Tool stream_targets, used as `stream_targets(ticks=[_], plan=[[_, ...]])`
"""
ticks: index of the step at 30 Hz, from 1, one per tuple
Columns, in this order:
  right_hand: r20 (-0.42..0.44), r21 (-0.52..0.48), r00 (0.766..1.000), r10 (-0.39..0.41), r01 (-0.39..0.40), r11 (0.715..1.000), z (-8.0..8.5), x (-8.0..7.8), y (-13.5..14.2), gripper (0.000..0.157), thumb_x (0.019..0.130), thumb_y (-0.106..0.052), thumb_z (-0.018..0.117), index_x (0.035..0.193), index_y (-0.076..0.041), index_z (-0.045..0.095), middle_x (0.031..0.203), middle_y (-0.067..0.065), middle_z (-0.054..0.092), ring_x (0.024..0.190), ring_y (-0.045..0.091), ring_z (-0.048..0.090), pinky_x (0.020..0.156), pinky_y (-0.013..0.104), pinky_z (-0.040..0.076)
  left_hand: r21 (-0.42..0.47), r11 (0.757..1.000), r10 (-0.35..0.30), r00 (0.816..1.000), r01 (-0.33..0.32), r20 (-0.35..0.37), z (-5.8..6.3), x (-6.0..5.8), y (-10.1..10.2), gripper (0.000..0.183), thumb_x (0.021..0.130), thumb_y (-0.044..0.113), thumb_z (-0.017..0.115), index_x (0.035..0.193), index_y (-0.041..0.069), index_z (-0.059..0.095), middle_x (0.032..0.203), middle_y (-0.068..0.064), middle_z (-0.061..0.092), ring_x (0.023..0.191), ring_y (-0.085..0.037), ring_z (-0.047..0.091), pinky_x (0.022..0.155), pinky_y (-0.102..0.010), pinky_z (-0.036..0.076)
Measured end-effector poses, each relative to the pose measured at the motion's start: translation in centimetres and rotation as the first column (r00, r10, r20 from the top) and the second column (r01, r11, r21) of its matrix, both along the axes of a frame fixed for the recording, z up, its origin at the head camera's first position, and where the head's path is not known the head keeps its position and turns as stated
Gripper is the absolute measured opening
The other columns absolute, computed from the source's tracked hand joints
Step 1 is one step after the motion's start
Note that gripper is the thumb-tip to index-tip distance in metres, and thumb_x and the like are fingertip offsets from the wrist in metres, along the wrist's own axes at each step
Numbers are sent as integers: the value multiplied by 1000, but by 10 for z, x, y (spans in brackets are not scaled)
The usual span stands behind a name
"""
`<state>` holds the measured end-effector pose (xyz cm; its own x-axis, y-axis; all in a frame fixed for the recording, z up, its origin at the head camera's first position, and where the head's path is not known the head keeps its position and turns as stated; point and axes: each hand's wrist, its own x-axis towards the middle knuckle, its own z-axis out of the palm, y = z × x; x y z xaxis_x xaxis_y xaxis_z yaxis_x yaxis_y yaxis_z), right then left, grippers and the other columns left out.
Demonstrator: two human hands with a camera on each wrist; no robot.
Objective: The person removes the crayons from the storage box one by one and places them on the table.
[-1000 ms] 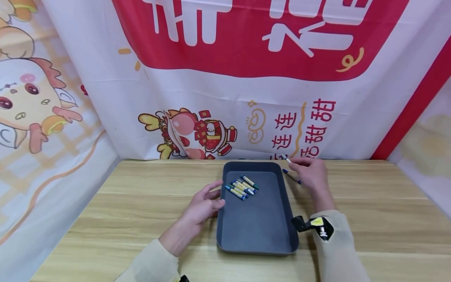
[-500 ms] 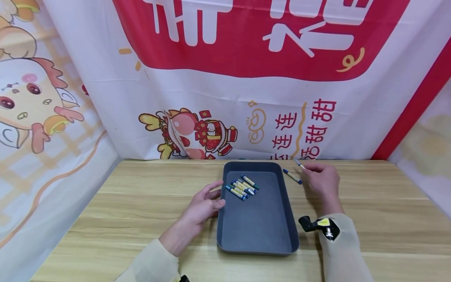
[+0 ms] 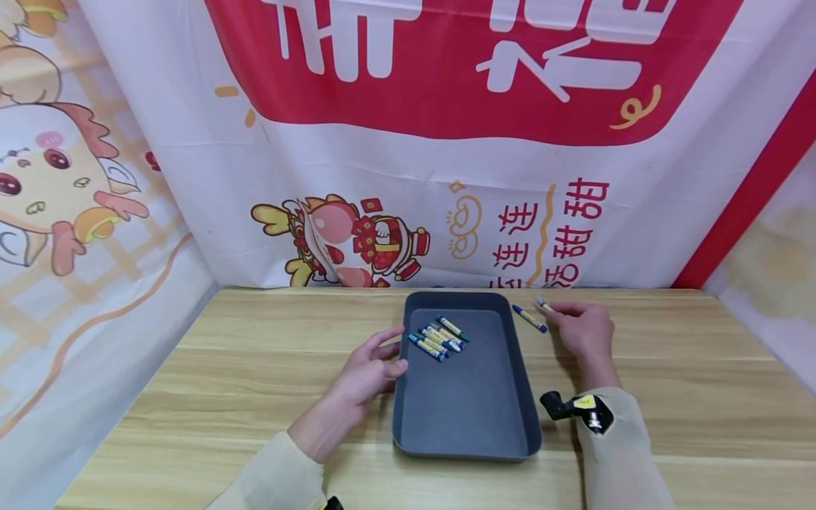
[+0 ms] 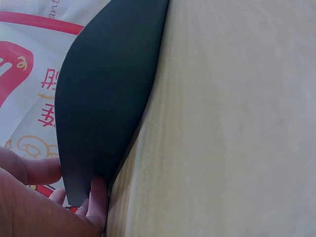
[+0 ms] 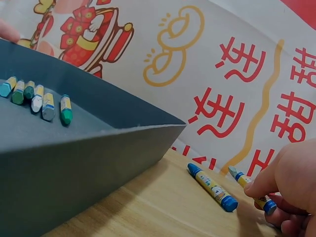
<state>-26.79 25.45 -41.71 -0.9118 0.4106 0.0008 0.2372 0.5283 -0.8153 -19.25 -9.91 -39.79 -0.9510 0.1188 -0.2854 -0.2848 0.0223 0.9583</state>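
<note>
A dark grey rectangular tray (image 3: 468,411) stands on the wooden table, with several paper-wrapped crayons (image 3: 436,341) lying side by side in its far left part. My left hand (image 3: 365,372) grips the tray's left wall; the left wrist view has its fingers (image 4: 98,197) against the wall's outer face and the thumb side at the rim. Beyond the tray's right wall, my right hand (image 3: 585,336) pinches a pale-tipped crayon (image 5: 240,177) between thumb and fingers, low over the table. Just left of that lies a blue crayon (image 5: 211,186) with a yellow wrapper, pointing away.
The wooden table (image 3: 274,368) extends to both sides of the tray. A white cloth backdrop (image 3: 637,234) with red lettering and cartoon figures hangs right at the table's back edge. Another printed cloth (image 3: 127,269) hangs along the left side.
My right hand has shifted right with the pale-tipped crayon and lowered it beside the blue crayon on the table. The left hand and tray stay where they were.
</note>
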Motion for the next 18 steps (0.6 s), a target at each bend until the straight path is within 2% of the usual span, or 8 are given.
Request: stream_targets(ticks=[18], plan=[[17, 86, 999, 45, -46, 995, -5, -2, -3, 31, 101, -24, 69, 124, -6, 78, 129, 20, 75, 128, 41, 60, 107, 53, 45, 0, 1000, -5, 1000, 5, 0, -1, 0, 0, 65, 99, -1, 63, 159, 19, 48, 163, -24, 48, 133, -34, 64, 108, -51, 54]])
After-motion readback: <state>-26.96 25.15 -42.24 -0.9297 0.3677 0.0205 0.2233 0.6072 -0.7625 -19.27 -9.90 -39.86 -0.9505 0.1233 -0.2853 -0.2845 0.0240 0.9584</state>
